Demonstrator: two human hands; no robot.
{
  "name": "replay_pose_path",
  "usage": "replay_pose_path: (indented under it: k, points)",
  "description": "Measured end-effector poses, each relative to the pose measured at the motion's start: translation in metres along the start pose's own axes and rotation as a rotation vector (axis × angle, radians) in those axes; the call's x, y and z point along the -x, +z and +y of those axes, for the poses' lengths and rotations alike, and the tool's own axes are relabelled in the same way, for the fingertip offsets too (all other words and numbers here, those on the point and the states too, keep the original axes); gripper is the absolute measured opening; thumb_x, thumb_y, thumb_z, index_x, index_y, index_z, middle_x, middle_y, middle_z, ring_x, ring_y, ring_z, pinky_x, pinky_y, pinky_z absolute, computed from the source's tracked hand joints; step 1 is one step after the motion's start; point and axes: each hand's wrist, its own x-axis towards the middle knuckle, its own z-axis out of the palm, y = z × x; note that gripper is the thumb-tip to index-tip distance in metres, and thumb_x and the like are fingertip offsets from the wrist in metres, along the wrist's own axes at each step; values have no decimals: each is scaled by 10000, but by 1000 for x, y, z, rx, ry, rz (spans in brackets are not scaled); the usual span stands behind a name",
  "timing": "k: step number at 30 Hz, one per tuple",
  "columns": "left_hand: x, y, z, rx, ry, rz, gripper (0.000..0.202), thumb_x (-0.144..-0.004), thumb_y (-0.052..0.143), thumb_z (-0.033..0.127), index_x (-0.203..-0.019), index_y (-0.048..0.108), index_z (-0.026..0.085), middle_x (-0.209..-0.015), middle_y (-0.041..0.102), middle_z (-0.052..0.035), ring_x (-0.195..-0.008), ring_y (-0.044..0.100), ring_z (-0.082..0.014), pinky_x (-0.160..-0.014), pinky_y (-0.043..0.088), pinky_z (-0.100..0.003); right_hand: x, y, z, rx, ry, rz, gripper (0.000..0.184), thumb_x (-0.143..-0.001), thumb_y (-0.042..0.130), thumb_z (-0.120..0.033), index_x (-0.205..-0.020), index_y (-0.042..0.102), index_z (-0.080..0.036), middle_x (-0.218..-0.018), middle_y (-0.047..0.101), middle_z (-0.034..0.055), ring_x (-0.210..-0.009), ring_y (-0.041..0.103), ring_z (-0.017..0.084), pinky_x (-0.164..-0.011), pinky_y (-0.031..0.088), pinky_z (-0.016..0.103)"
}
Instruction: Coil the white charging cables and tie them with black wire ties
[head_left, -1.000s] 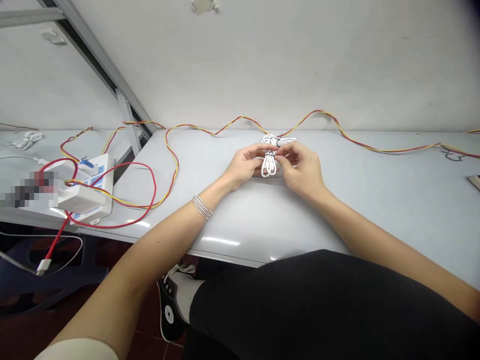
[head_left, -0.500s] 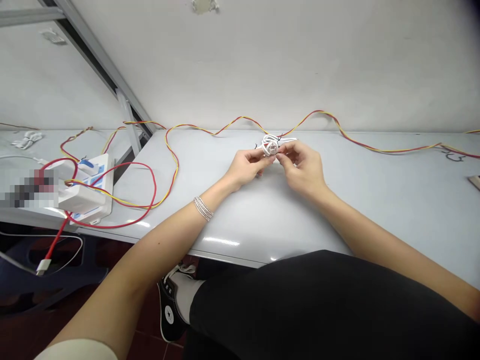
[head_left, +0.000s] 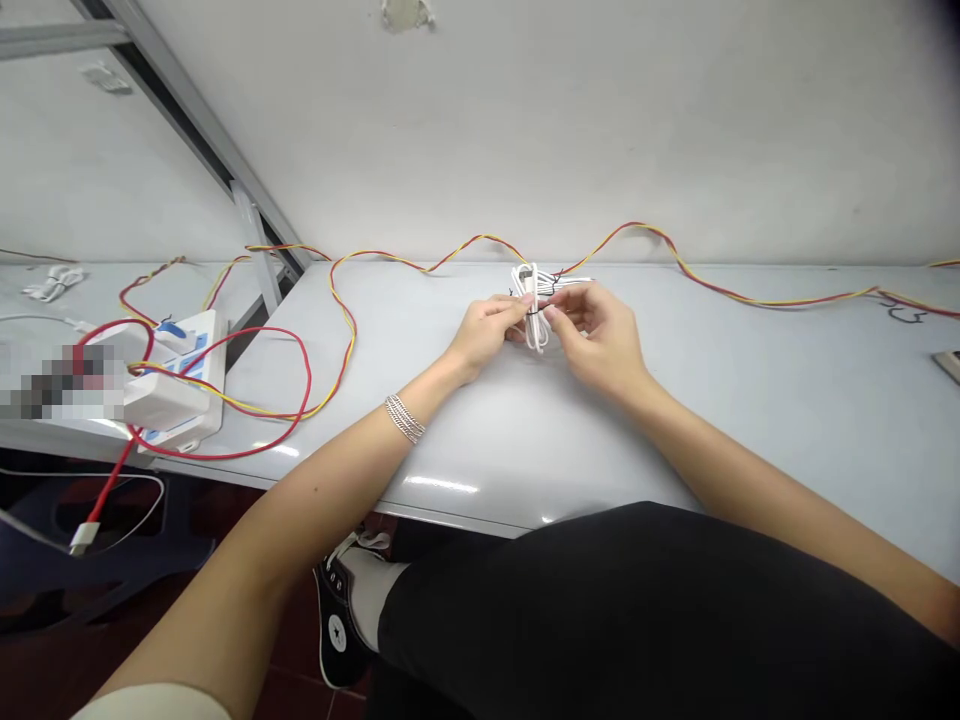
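A coiled white cable (head_left: 534,330) stands roughly upright between my hands over the grey table. My left hand (head_left: 484,335) is closed on its left side, with the thumb and fingers pinching the middle of the coil. Across the coil's waist runs a thin black twist tie (head_left: 535,311). Thumb and forefinger of my right hand (head_left: 604,335) are pinched together at the tie's right end, just beside the coil. Behind the right fingers lie more white cables (head_left: 574,284) with a dark tie, partly hidden.
Twisted red and yellow wire (head_left: 390,255) runs along the wall at the table's back. At left, a white power strip (head_left: 214,350) carries plugs and a looped red cable (head_left: 309,360). Another white cable bundle (head_left: 54,283) lies far left. Black wire bits (head_left: 904,312) lie at right.
The white coil has been turned from lying crosswise, end toward me, to standing upright, so its black tie now shows. Both hands have stayed in nearly the same place.
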Motion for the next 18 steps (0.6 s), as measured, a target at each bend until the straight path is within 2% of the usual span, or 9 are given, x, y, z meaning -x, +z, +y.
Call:
replay_pose_path:
  k: [3, 5, 8, 10, 13, 15, 18]
  points:
    - [-1, -2, 0, -47, 7, 13, 343, -916, 608, 392, -719, 694, 125, -814, 620, -42, -664, 517, -103, -651, 457, -280, 0, 2, 3, -97, 123, -37, 257, -797, 702, -387, -943, 594, -206, -931, 677, 61, -846, 653, 197, -748, 539, 359]
    - [-1, -3, 0, -89, 24, 18, 382, -924, 598, 421, -681, 672, 136, -731, 571, -23, -639, 480, -103, -652, 443, -280, 0, 4, 2, -162, 201, -133, 292, -782, 720, -406, -954, 614, -195, -908, 693, 67, -836, 675, 207, -765, 558, 373]
    - [0, -3, 2, -221, 107, 38, 426, -887, 650, 452, -584, 627, 152, -677, 516, -18, -709, 504, -133, -724, 456, -288, 1, 3, 3, -170, 216, -247, 289, -773, 728, -384, -967, 664, -180, -891, 723, 70, -809, 693, 217, -784, 568, 391]
    - [0, -3, 5, -361, 184, 70, 358, -857, 693, 411, -601, 659, 164, -676, 506, -21, -753, 516, -151, -760, 456, -291, 0, 2, 6, -86, 180, -230, 243, -775, 720, -363, -935, 691, -183, -888, 730, 67, -794, 689, 223, -788, 563, 406]
    - [0, -6, 7, -530, 257, 161, 167, -850, 685, 316, -835, 769, 172, -765, 551, -33, -701, 487, -137, -712, 445, -287, -4, -2, 14, 64, 159, -147, 186, -780, 708, -341, -894, 701, -194, -865, 726, 62, -767, 674, 227, -777, 550, 423]
    - [-2, -9, 8, -601, 259, 236, 214, -858, 650, 285, -981, 780, 168, -838, 584, -47, -661, 471, -126, -699, 444, -294, -7, -6, 17, 128, 165, -85, 168, -776, 708, -317, -893, 692, -197, -890, 723, 69, -777, 670, 229, -777, 544, 423]
    - [-5, -16, 7, -731, 241, 338, 237, -838, 650, 250, -1025, 778, 181, -898, 609, -66, -719, 520, -154, -792, 461, -329, -11, -10, 18, 164, 182, -22, 130, -796, 673, -277, -898, 654, -199, -949, 721, 77, -819, 670, 227, -790, 533, 413]
